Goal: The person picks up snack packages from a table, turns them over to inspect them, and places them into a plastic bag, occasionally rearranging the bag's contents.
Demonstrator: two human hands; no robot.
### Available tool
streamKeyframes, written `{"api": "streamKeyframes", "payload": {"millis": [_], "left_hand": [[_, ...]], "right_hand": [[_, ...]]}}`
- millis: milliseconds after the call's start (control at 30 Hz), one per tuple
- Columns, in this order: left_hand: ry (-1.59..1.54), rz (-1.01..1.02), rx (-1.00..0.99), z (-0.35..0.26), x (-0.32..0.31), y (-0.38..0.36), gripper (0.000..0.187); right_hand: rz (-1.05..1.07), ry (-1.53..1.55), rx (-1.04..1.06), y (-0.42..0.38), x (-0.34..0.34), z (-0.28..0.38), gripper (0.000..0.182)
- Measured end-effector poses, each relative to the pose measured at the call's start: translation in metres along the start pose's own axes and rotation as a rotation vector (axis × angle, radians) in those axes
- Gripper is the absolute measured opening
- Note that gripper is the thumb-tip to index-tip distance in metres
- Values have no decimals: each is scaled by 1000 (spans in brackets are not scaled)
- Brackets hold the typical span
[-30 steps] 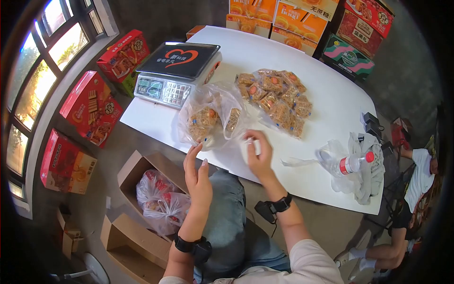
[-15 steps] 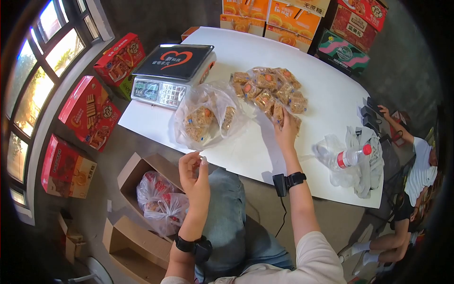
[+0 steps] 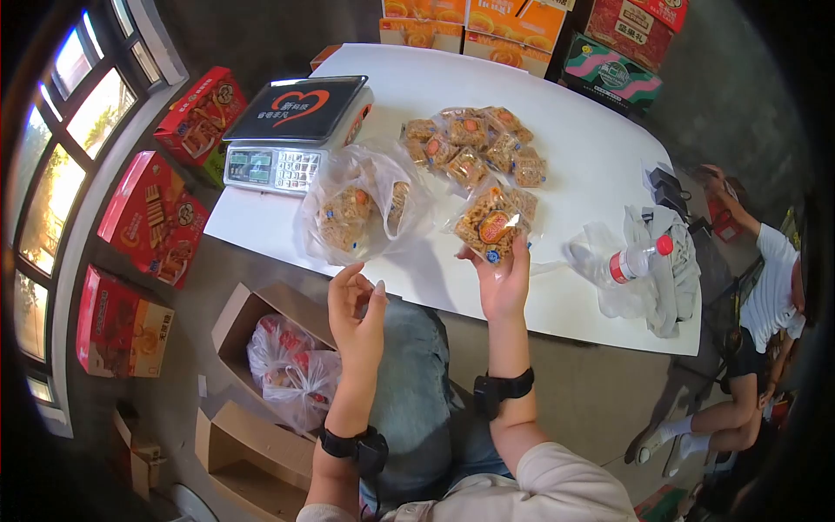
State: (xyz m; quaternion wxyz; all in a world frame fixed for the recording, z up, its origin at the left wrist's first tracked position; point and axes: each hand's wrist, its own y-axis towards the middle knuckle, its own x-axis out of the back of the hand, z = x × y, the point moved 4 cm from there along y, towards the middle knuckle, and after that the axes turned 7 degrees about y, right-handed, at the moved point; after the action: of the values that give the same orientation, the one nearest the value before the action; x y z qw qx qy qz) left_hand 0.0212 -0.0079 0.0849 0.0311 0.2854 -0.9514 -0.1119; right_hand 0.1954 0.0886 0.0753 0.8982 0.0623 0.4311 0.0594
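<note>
My right hand (image 3: 504,283) holds up a clear packet of crispy snack pieces (image 3: 494,219) with an orange label, gripped at its lower edge over the table. Beyond it lies a pile of similar wrapped snack packets (image 3: 468,135). My left hand (image 3: 357,313) is empty near the table's front edge, its fingers loosely bent and apart from the thumb. Just past that hand stands a clear plastic bag (image 3: 413,204) with snack packets inside, its mouth partly spread. Behind the bag is a digital scale (image 3: 296,170) with a black top.
On the white table (image 3: 591,165), a plastic bottle (image 3: 633,261) lies on crumpled bags at the right. Open cartons (image 3: 252,452) stand below left, one holding bagged goods (image 3: 291,370). Red gift boxes (image 3: 152,213) line the window wall. Another person (image 3: 770,287) is at the far right.
My right hand has lifted the snack packet from the pile and drawn it towards me, turning its label up. My left hand stays near the table edge. The view has shifted slightly.
</note>
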Motion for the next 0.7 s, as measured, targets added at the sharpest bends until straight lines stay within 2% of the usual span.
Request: {"api": "streamKeyframes", "payload": {"millis": [67,200,267,300,367,400,433,500,700], "left_hand": [[-14,12,3,0,-1,-1,34],[-41,49,32,0,-2,-2,37],[-51,65,49,-1,-3,-2,37],[-55,76,62,-2,-3,-2,38],[-73,105,68,-2,-3,-3,38],[-84,128,70,-1,-2,-3,38],[-82,134,71,0,-1,-4,38],[-34,152,51,1,1,-5,34],[-6,246,119,3,-2,-6,25]], "right_hand": [[-143,111,57,-9,-15,3,47],[-133,145,10,-19,-8,0,45],[74,236,-38,-20,-15,3,43],[69,229,-34,-23,-21,4,43],[-122,174,30,-29,-32,5,44],[-134,168,67,-32,-28,3,44],[-139,169,70,-36,-26,0,44],[-132,-29,100,-44,-25,-2,46],[-71,-120,22,-53,-31,7,58]]}}
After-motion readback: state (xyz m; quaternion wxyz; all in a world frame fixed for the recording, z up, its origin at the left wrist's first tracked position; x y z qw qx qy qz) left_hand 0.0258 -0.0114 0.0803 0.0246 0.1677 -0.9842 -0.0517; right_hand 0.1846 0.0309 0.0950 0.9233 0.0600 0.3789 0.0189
